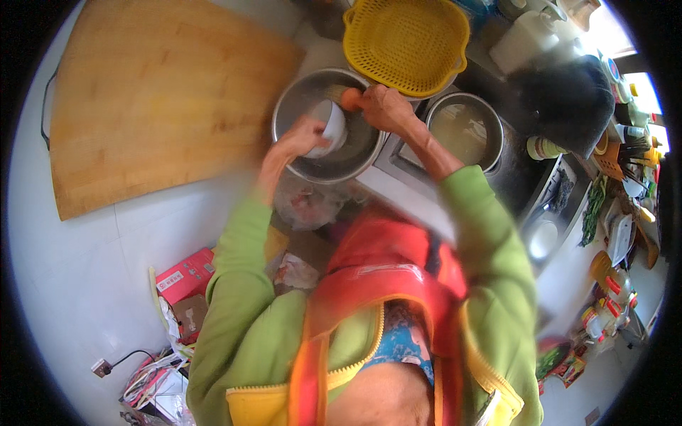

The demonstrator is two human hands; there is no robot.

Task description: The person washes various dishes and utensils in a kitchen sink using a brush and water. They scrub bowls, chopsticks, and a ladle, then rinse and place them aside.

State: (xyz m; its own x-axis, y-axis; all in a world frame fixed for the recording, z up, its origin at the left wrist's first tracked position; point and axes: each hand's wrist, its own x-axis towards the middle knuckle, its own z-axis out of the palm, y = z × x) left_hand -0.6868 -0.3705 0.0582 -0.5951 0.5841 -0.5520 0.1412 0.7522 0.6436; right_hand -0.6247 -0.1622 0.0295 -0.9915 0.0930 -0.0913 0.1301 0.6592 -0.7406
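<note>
My left hand (pixel 305 137) grips a white bowl (pixel 333 125), tilted on its side inside a round steel basin (pixel 367 154). Beside it, at the basin's upper right, my right hand (pixel 386 106) is closed around an orange-handled brush or similar tool (pixel 351 99); its pale, blurred end lies over the basin. What that end is made of I cannot tell. Touching or just above the basin's rim is a yellow plastic colander (pixel 407 45). To the right of my right forearm stands a steel pot (pixel 466 130) with cloudy liquid in it.
A large wooden board (pixel 160 106) leans or lies at the left. Dark cloth-like material (pixel 565 101) and a green-and-white container (pixel 543 148) are at the right, near a sink (pixel 543 234). Below the basin hangs a clear plastic bag (pixel 306 202); a red box (pixel 186 274) sits lower left.
</note>
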